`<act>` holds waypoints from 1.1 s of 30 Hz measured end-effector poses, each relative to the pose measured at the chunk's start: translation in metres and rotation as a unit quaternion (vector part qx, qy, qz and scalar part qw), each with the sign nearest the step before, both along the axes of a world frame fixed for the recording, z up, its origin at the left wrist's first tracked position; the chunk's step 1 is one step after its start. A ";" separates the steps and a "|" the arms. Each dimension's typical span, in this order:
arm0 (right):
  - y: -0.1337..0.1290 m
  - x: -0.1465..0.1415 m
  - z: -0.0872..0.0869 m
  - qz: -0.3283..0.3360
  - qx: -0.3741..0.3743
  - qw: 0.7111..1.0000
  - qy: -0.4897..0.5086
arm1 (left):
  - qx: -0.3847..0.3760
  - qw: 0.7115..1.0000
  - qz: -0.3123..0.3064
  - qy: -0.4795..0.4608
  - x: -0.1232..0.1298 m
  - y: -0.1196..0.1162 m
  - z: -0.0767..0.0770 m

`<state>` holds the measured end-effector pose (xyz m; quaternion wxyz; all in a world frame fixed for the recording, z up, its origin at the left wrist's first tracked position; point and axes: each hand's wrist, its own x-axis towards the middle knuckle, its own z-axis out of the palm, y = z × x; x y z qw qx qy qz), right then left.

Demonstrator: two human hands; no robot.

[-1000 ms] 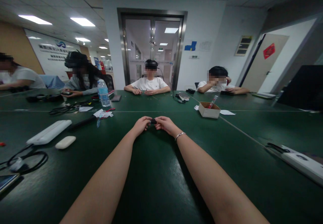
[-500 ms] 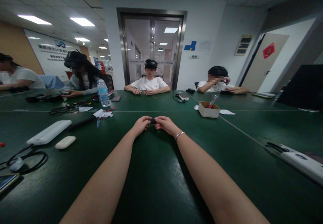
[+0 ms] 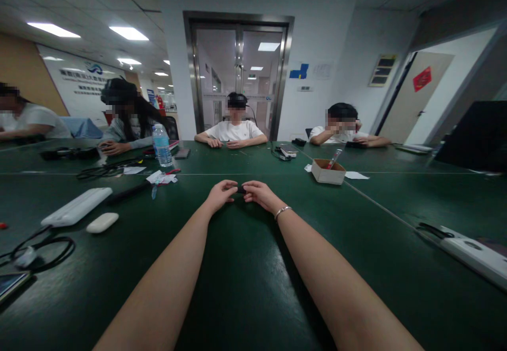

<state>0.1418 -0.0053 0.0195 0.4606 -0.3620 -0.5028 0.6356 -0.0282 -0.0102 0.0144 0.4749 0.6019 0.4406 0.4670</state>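
Note:
A small black object (image 3: 241, 189) lies between the fingertips of both hands, just above the green table (image 3: 245, 287). My left hand (image 3: 222, 195) has its fingers closed on the object's left end. From the other side, my right hand (image 3: 259, 193), with a silver bracelet at the wrist, pinches the right end. Much of the object is covered by the fingers, and its details are too small to make out.
To the left are a white power strip (image 3: 77, 207), a white oval case (image 3: 102, 223), coiled black cables and a water bottle (image 3: 162, 146). An open box (image 3: 328, 173) stands at the right, farther back. Several people sit across the table.
My left fingers have shifted slightly on the black object, and less of it shows. At the far left, a person's hands have drawn together.

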 end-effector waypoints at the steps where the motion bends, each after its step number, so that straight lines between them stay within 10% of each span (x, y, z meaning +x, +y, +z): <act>1: -0.001 0.000 0.001 0.002 0.000 1.000 -0.003 | -0.004 1.000 0.001 0.000 0.000 0.000 0.000; 33: 0.003 0.001 -0.003 0.016 0.043 0.998 -0.038 | -0.002 0.999 0.000 0.044 0.000 0.000 0.003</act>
